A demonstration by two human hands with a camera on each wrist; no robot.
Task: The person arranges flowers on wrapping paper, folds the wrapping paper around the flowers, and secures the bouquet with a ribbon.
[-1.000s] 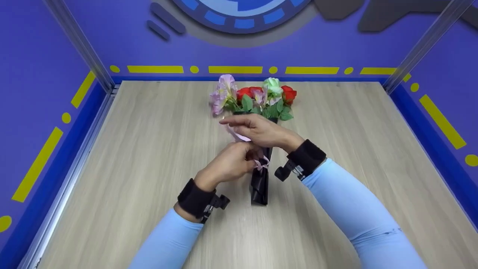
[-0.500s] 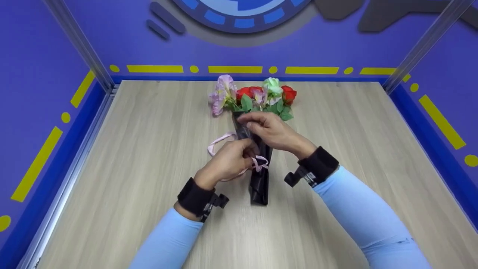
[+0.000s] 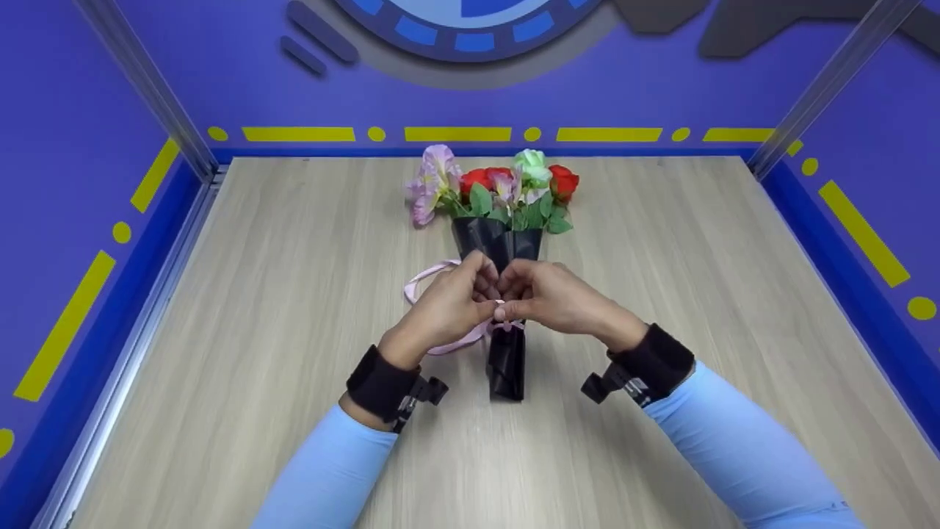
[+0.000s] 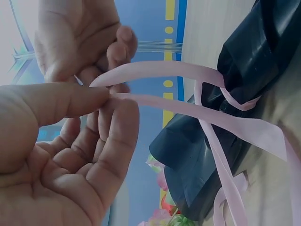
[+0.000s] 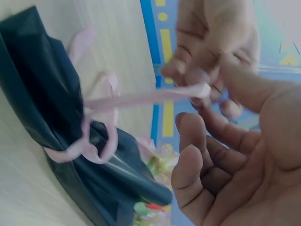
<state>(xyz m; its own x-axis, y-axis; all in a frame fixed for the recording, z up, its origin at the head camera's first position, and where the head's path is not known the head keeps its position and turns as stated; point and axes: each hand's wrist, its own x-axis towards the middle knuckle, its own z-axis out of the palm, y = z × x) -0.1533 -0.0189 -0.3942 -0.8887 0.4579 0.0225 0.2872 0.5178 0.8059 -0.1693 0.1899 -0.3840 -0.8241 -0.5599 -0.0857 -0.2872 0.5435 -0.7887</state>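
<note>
A bouquet in glossy black wrapping [image 3: 507, 367] lies on the table with its flowers pointing away from me. A pink ribbon [image 3: 461, 344] is looped around the narrow part of the wrapping, and a long tail curves out to the left. Above the ribbon, my left hand [image 3: 449, 305] pinches a strand of it between thumb and index finger. My right hand [image 3: 562, 297] meets the left fingertips and pinches the ribbon too. In the left wrist view, two ribbon strands [image 4: 160, 69] run from the fingertips down to the wrapping. The fingertips partly hide each other.
At the bouquet's far end are red roses [image 3: 564, 182], a pale green rose [image 3: 532, 167], and pink-purple flowers [image 3: 437, 180] with green leaves. The wooden tabletop [image 3: 294, 294] is bounded by blue panels [image 3: 470, 103] at the back and sides.
My right hand has come down and toward me from above the wrapping to meet the left fingertips. The ribbon tail it was moving now lies to the left. The left hand stays almost in place.
</note>
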